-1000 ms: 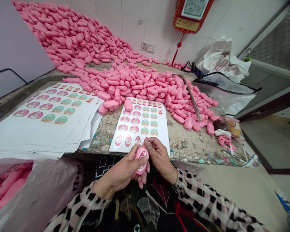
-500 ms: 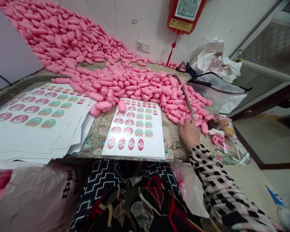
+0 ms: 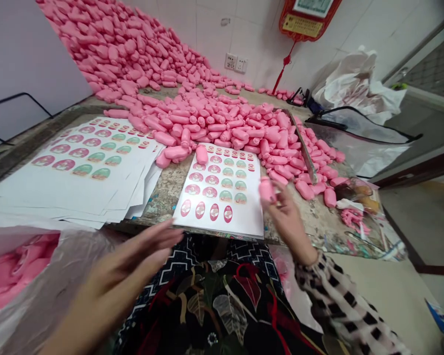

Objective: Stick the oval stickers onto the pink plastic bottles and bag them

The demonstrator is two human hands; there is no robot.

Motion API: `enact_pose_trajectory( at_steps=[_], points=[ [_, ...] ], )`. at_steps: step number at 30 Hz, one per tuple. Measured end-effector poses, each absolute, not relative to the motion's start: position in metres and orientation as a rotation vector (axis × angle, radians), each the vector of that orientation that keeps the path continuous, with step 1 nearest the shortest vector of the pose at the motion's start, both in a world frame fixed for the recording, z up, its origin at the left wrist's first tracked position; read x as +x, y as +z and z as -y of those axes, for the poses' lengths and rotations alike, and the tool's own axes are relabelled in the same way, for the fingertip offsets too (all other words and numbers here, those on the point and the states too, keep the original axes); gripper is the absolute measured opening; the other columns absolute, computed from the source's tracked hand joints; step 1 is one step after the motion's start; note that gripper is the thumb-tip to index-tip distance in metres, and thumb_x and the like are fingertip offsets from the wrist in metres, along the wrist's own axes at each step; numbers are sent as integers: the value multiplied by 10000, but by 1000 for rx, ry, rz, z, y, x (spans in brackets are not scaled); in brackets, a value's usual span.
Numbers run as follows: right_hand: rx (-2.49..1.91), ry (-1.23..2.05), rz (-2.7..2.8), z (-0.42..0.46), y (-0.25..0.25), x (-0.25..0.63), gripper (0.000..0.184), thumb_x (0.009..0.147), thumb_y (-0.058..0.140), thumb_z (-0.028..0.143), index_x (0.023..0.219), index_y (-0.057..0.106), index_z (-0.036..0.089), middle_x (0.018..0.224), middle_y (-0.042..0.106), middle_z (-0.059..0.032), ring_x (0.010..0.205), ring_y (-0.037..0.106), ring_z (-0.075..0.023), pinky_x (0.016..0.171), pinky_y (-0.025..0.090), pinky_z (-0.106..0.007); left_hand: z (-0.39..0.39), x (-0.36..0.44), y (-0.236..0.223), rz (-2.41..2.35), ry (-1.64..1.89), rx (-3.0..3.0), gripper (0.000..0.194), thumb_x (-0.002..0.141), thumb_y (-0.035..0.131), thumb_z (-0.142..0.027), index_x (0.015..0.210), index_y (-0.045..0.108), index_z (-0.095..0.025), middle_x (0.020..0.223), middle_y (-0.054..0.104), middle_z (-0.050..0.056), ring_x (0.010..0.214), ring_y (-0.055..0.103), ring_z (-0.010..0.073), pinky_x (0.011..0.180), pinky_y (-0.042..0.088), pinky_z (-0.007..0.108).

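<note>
Through the head camera I see the right hand (image 3: 284,213) grasping a small pink bottle (image 3: 267,189) by the right edge of the label sheet (image 3: 244,219); blur hides how the fingers close on it, and I cannot tell whether it clears the paper. The left hand (image 3: 122,271) is released, fingers stretched, holding nothing that I can see, near the sheet's front left corner.

My first worry is the grip: the bottle looks smooth, so a mere fingertip pinch could let it slip and roll off the worktop (image 3: 166,188). The sheet lies close to the front edge, where a brushing wrist could drag it askew. A second pink bottle (image 3: 202,155) rests on its far end, and a tug on the paper could tip that over the printed labels (image 3: 228,213). A knock to the metal strip (image 3: 302,147) across the bottle pile (image 3: 214,118) might send bottles rolling. The paper stack (image 3: 62,197) looks uneven, so a sweep of the left arm could spill sheets toward the plastic bag (image 3: 92,259).
</note>
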State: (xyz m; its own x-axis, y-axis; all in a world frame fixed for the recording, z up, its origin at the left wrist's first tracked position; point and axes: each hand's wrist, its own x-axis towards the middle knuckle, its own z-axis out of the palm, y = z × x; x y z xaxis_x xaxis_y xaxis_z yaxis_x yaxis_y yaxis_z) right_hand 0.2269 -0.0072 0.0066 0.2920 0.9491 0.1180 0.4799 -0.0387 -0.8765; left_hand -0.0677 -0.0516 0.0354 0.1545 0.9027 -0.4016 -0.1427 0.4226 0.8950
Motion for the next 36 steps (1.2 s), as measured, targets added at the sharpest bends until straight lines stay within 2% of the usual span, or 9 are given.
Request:
enact_pose_trajectory(
  at_steps=[3,8,12,15,18,20,24,28,36],
  points=[
    [-1347,1147,1353,35,15,164,452,799,547,333,1235,432,297,1082,584,-34,800,564,-158,689,479,-295,35,-26,18,-962,764,787,493,782,618,-349,1247,494,-239,1205,582,60,1146,503,213,1005,372,361],
    [-1220,1282,1598,52,18,147,618,739,641,281,1310,404,287,1161,542,-38,968,534,-164,854,435,-317,22,8,0,-788,912,561,333,793,599,-329,1082,549,-170,1033,634,71,961,591,190,855,464,317],
    [-1450,1104,1678,30,4,188,295,857,483,376,1100,609,264,960,592,-27,883,548,-155,800,425,-313,16,-14,8,-902,936,688,326,775,603,-330,1061,522,-195,787,618,11,707,596,151,665,472,284],
    [-1721,739,1729,13,-12,204,237,863,464,353,919,660,233,879,609,-27,819,552,-160,750,404,-298,11,-19,10,-1125,824,1113,266,752,612,-353,960,550,-199,686,567,-21,636,539,138,616,427,259],
    [-1932,493,1797,7,-19,202,215,852,468,349,951,626,241,888,615,-21,743,545,-155,661,375,-274,9,-11,6,-1211,649,1716,178,772,568,-351,877,580,-208,809,602,10,762,548,182,720,427,310],
    [-1998,404,1835,6,-19,197,214,862,448,349,952,609,241,871,613,-19,740,545,-157,638,355,-266,9,-4,1,-1138,501,2041,179,804,516,-321,925,592,-214,1047,604,58,905,556,226,811,418,363],
    [-2040,286,1926,5,-15,192,206,882,424,337,931,598,237,862,598,-25,783,549,-163,640,337,-263,10,3,-7,-1099,225,2321,357,820,475,-270,1171,538,-251,1441,305,97,1077,529,299,862,418,424],
    [-2042,164,2060,3,-11,192,212,898,409,338,928,594,241,866,583,-30,766,544,-162,610,319,-269,11,5,-13,-1148,92,2388,523,808,480,-240,1321,410,-316,1489,180,108,1042,560,312,828,443,430],
    [-1988,138,2197,-1,-9,194,189,895,428,324,888,597,239,867,592,-25,773,547,-159,593,301,-272,15,5,-19,-1204,71,2438,557,813,483,-239,1344,366,-361,1512,62,103,966,595,296,800,459,442]
  ],
)
